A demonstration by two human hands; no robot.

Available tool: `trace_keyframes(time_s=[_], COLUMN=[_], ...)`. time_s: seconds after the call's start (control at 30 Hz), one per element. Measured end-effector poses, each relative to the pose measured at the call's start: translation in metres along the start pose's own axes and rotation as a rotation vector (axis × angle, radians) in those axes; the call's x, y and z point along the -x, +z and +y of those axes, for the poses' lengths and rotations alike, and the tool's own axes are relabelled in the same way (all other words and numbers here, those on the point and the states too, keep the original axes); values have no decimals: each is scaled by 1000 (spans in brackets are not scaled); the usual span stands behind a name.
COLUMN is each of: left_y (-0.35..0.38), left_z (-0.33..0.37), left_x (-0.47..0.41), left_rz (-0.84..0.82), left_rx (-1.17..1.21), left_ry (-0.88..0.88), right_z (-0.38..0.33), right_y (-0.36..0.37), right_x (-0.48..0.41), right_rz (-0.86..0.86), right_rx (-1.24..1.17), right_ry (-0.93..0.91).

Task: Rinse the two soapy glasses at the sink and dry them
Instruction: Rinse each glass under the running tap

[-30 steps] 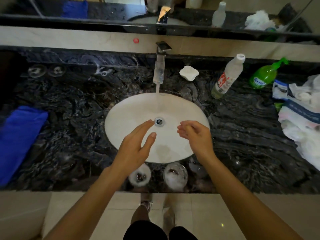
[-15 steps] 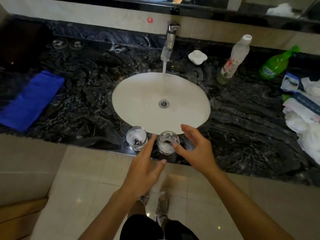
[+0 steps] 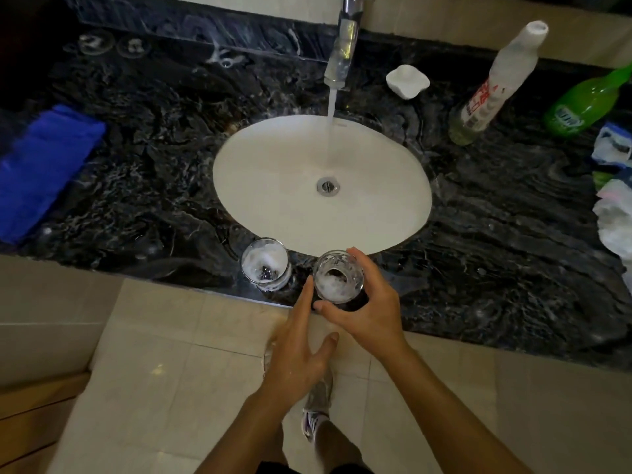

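Right hand (image 3: 366, 309) was curled round a foam-lined clear glass (image 3: 337, 277), thumb on its near side and fingers wrapped over its far side, just in front of the white oval sink basin (image 3: 273, 186). Whether that glass rested on the counter or was lifted off it could not be told. Left hand (image 3: 297, 343) was held flat with fingers straight and thumb spread, holding nothing. Its forefinger tip was just beside the glass's left wall, and contact could not be made out.

A second foam-lined clear glass (image 3: 266, 263) stood upright at the sink's front rim, left of the held one and apart from both hands.

Above the sink's back edge, a chrome tap (image 3: 345, 39) ran a stream of water (image 3: 331, 131) into the basin. Around the sink spread a black, white-veined marble counter (image 3: 154, 159). A folded blue cloth (image 3: 44, 165) lay well left of the sink. Behind and right of it sat a small white dish (image 3: 407, 80), a clear plastic bottle with a white cap (image 3: 492, 87) and a green plastic bottle (image 3: 588, 100). Beige floor tiles (image 3: 171, 336) lay in front of the sink counter.
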State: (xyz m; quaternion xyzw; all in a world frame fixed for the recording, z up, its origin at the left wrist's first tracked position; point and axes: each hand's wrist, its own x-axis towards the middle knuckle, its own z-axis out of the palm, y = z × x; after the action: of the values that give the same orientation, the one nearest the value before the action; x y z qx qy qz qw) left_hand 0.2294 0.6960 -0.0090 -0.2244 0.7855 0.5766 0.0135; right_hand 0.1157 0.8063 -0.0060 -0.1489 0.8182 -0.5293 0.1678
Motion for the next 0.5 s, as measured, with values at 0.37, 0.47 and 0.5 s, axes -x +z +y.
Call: trace_keyframes(time_s=[0.37,0.47,0.5], left_y=[3,3,3], left_z=[2,15,21], left_x=[-4,-7,-9], left_rz=[2,29,36], left_rx=[26,54,63], left_ry=[18,38,51], right_z=[1,-10,-15], right_y=[2,-6,-10], right_x=[-9,-15,-18], right_rz=[120,116,113], right_rx=[-10,-37,-43], right_ry=[-70,-74,-77])
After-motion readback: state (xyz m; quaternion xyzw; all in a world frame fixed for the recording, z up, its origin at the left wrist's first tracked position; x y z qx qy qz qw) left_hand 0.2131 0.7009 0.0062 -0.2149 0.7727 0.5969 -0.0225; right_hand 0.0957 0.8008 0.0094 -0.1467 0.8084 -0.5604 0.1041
